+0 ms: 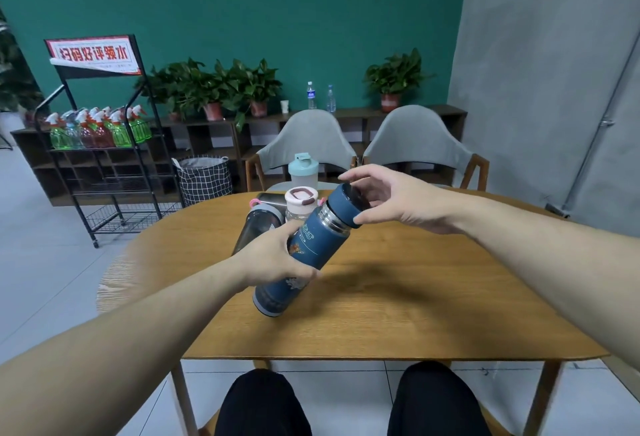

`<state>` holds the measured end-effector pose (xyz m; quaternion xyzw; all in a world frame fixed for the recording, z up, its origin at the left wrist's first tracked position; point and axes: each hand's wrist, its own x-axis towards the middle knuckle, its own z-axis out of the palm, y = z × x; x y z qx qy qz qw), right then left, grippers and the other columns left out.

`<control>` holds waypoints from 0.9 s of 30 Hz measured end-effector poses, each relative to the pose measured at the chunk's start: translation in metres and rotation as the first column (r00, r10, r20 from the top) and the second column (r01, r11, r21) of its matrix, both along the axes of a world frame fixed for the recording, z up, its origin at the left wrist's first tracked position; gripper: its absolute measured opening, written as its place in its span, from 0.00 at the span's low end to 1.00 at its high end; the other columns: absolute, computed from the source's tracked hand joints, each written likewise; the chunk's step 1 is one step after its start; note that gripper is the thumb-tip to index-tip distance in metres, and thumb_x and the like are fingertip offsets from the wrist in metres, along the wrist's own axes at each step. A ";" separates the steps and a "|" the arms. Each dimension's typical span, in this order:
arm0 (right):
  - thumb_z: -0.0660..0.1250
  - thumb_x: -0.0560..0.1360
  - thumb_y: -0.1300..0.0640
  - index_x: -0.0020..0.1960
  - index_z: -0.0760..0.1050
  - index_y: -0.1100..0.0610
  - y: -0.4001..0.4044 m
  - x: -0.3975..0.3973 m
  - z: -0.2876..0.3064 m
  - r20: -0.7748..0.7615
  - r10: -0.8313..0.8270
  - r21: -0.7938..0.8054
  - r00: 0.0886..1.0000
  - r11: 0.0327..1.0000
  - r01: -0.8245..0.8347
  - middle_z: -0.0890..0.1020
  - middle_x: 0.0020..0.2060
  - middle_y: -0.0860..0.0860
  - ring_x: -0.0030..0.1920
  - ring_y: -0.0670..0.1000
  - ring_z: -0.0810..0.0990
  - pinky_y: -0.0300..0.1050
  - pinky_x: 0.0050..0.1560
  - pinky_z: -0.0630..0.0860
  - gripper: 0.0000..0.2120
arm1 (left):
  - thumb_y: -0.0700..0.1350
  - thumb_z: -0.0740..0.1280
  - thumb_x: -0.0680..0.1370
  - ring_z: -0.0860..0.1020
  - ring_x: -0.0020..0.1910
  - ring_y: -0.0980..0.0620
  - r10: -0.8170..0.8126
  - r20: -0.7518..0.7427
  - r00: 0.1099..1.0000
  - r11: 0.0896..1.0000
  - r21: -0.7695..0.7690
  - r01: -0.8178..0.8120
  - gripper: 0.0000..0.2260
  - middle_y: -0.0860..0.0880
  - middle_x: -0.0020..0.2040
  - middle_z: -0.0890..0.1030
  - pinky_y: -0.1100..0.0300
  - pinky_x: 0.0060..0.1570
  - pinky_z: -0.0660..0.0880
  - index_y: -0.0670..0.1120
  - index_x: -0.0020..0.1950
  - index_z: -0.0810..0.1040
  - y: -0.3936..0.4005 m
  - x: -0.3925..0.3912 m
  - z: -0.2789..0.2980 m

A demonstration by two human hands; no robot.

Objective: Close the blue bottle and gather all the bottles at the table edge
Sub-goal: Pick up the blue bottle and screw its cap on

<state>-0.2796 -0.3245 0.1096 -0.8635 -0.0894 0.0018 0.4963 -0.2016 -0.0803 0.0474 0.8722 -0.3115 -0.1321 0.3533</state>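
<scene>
Nearest the person, the left hand (pixel 277 259) was wrapped around the lower body of the blue bottle (pixel 304 252), which hung tilted above the table (pixel 415 297), base toward the near edge, neck pointing up and away. Fingers were curled fully round it; a firm hold, by the look.

Just beyond, the right hand (pixel 391 196) was half open, thumb under and fingers over the blue cap (pixel 348 205), touching it at the rim. The cap sat on the neck with a band of bare steel showing below it, so probably not screwed home. Whether it was gripped tight or only touched, cannot tell.

Risks, as a judgement: cap could go on cross-threaded because of the tilt; a loose cap could drop off; a twist against a one-handed hold could let the bottle slip.

Farther back, close behind the blue bottle, a dark bottle (pixel 259 224) and a pink-lidded bottle (pixel 300 203) stood clustered mid-table; a swinging bottle could knock them. The mint-lidded shaker (pixel 303 172) stood at the far edge.
</scene>
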 end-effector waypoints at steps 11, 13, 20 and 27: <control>0.73 0.73 0.40 0.63 0.75 0.46 0.000 0.002 0.003 0.056 -0.079 -0.360 0.995 0.928 0.094 0.83 0.52 0.49 0.49 0.50 0.84 0.42 0.50 0.81 0.22 | 0.53 0.80 0.65 0.80 0.56 0.55 -0.005 0.152 0.988 0.997 0.080 -0.007 0.39 0.56 0.58 0.82 0.54 0.59 0.78 0.59 0.74 0.68 -0.014 0.007 -0.003; 0.68 0.73 0.32 0.55 0.75 0.53 0.001 0.004 0.001 0.042 -0.133 -0.399 0.990 0.906 0.138 0.86 0.41 0.53 0.43 0.54 0.86 0.48 0.48 0.83 0.25 | 0.56 0.79 0.64 0.80 0.55 0.55 0.008 0.216 0.976 0.995 0.094 -0.029 0.39 0.57 0.58 0.81 0.54 0.58 0.79 0.60 0.73 0.68 -0.018 0.005 -0.004; 0.51 0.73 0.24 0.70 0.62 0.44 -0.006 0.003 -0.014 0.055 -0.208 -0.443 0.977 0.872 0.210 0.79 0.59 0.53 0.51 0.52 0.82 0.48 0.50 0.79 0.34 | 0.55 0.79 0.66 0.80 0.55 0.53 -0.035 0.294 0.955 0.978 0.208 -0.028 0.34 0.56 0.57 0.81 0.53 0.57 0.78 0.57 0.69 0.71 -0.030 0.002 -0.004; 0.70 0.77 0.45 0.73 0.64 0.37 -0.025 -0.014 -0.023 0.163 0.156 -0.647 0.974 0.762 -0.014 0.73 0.63 0.40 0.57 0.39 0.75 0.30 0.51 0.72 0.27 | 0.54 0.80 0.67 0.80 0.55 0.53 -0.042 0.315 0.948 0.977 0.212 -0.027 0.34 0.56 0.57 0.81 0.56 0.54 0.78 0.56 0.70 0.71 -0.032 0.002 -0.004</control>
